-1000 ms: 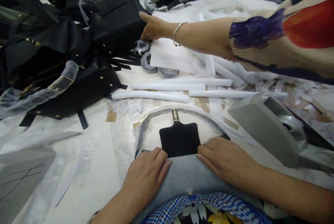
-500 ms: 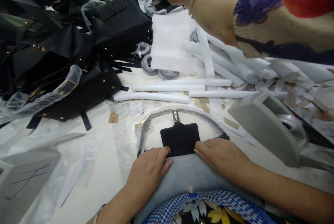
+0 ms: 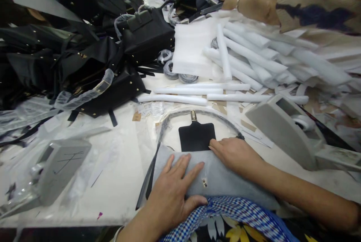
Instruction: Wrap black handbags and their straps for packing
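A handbag lies before me with a soft grey sheet [image 3: 225, 176] over its body, and a small metal fitting [image 3: 204, 182] shows through it. From its top edge a black flap [image 3: 196, 136] sticks out, tipped with a gold-toned clasp [image 3: 193, 115]. The bag's handle [image 3: 166, 121], wrapped in clear film, arches around the flap. My left hand [image 3: 176, 189] lies on the grey sheet with its fingers spread. My right hand [image 3: 237, 155] has its fingers together, gripping the covered top edge beside the flap; its fingertips are partly hidden.
Black handbags [image 3: 149, 33] are heaped at the left. White foam rolls [image 3: 254, 54] and a flat white sheet [image 3: 194, 50] lie ahead. Grey tape dispensers stand at the left [image 3: 63, 167] and right [image 3: 282, 133]. Another person's hand [image 3: 231, 0] reaches in at the upper right.
My left hand has left the flap's edge and spread flat on the grey sheet. The grey sheet's metal fitting now shows. The other person's arm has moved to the right and up.
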